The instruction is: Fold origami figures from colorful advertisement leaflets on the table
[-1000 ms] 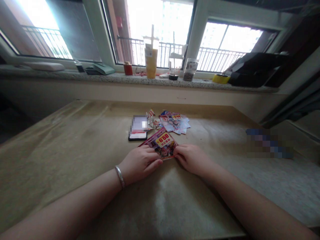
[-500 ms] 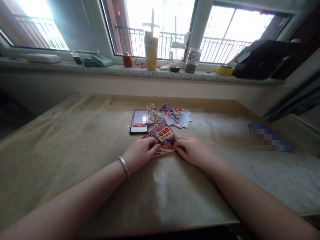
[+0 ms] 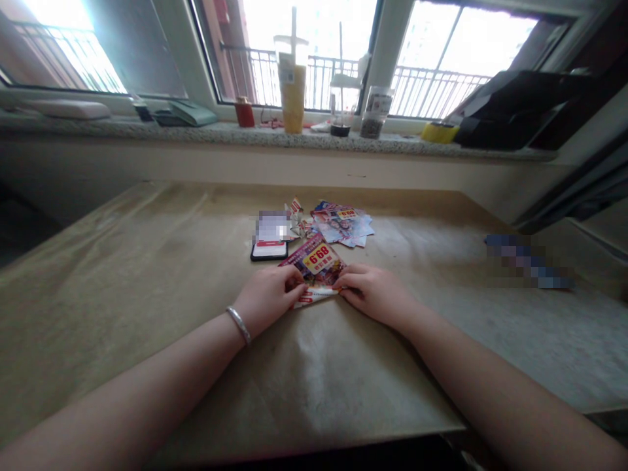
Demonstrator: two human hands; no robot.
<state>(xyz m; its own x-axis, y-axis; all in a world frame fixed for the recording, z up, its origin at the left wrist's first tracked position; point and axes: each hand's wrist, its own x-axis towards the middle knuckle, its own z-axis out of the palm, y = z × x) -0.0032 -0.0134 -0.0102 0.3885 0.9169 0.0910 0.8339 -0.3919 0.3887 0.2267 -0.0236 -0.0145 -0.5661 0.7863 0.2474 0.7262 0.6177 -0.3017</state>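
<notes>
A colourful printed paper sheet (image 3: 316, 263) with a yellow price label lies on the tan table (image 3: 147, 275) in front of me. My left hand (image 3: 267, 296), with a silver bracelet on the wrist, pinches the sheet's near left edge. My right hand (image 3: 375, 293) pinches its near right edge, and that near edge is folded up, showing a white underside. Both hands have their fingers pressed together on the paper.
A black phone (image 3: 269, 243) lies just beyond the sheet, beside a pile of similar colourful papers (image 3: 341, 226) and crumpled folded scraps (image 3: 298, 219). A blurred blue item (image 3: 527, 261) sits at the right. The windowsill holds a yellow drink cup (image 3: 293, 85), jars and a black bag (image 3: 510, 111).
The near edge of the sheet has been folded up towards the middle, baring its white underside. Both hands have closed in on that fold. The view has tilted slightly.
</notes>
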